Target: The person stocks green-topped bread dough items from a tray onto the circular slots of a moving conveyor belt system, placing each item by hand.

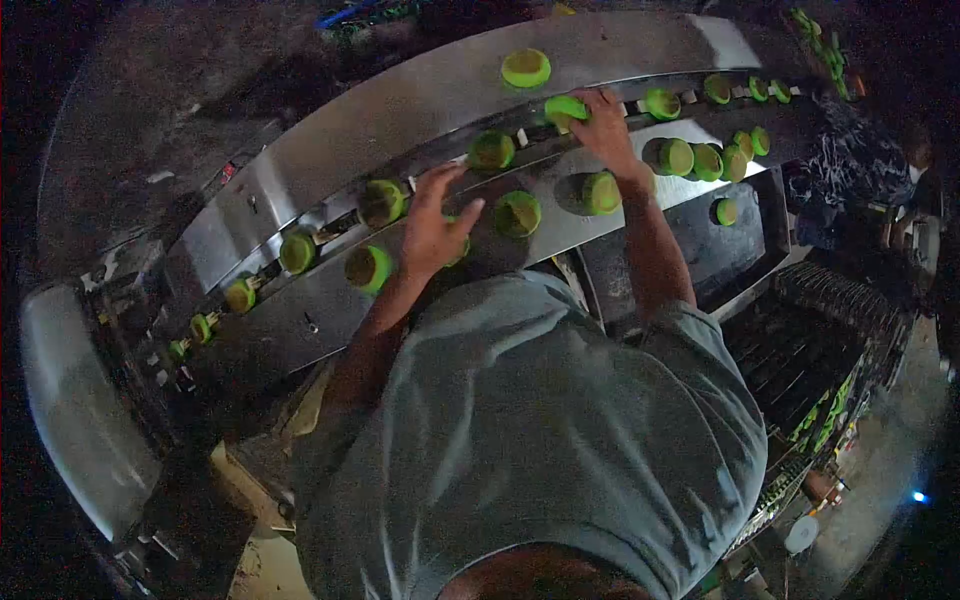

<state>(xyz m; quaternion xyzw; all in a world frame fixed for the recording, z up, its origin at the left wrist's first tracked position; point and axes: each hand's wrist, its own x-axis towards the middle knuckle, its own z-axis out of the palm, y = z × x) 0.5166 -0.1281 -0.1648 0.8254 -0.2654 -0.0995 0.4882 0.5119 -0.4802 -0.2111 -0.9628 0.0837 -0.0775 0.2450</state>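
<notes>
My right hand (606, 132) reaches to the slotted track, its thumb and fingers closed around the edge of a bright green round piece (565, 108). My left hand (433, 225) hovers lower left with thumb and fingers spread and nothing between them. Just beyond its fingertips a green round piece with a brown flat face (491, 150) sits on the track, and another piece (381, 203) lies to its left. Partly hidden behind the left hand is one more green piece (459, 250). Similar pieces rest on the near metal ledge, including one (517, 213) between my arms.
A curved metal strip (400, 95) runs beyond the track, with one green piece (526, 68) on it. At right is a dark tray (690, 235) holding a single green piece (726, 211). Several pieces cluster on the ledge near a dark plastic heap (855, 165).
</notes>
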